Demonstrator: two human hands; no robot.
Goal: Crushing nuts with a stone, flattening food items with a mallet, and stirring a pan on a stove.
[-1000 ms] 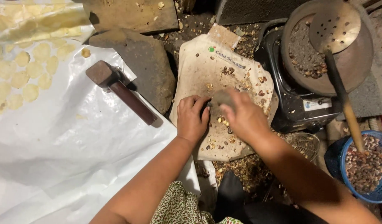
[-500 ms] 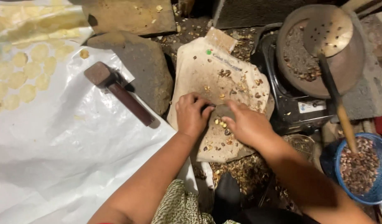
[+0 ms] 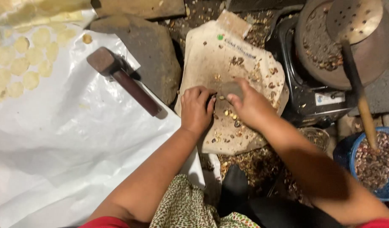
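My left hand [image 3: 197, 108] rests curled on a worn cardboard sheet [image 3: 211, 55], fingertips pinched at a small seed. My right hand [image 3: 250, 106] grips a small grey stone [image 3: 230, 89] just above the sheet, its thumb close to my left fingers. Several pale and dark seeds [image 3: 231, 115] and husk bits lie on the cardboard between and below both hands.
A wooden mallet [image 3: 122, 80] lies on a white plastic sheet [image 3: 55, 143] beside a flat dark stone [image 3: 154, 55]. Flattened yellow discs [image 3: 27, 63] cover the far left. A pan [image 3: 325, 46] with a perforated ladle [image 3: 355, 19] sits on a stove [image 3: 312, 101]; a blue bowl [image 3: 378, 162] of seeds stands right.
Both hands have stayed on the cardboard, with the right hand's stone shifting slightly and the left fingers closing in on a seed. The view has moved a little.
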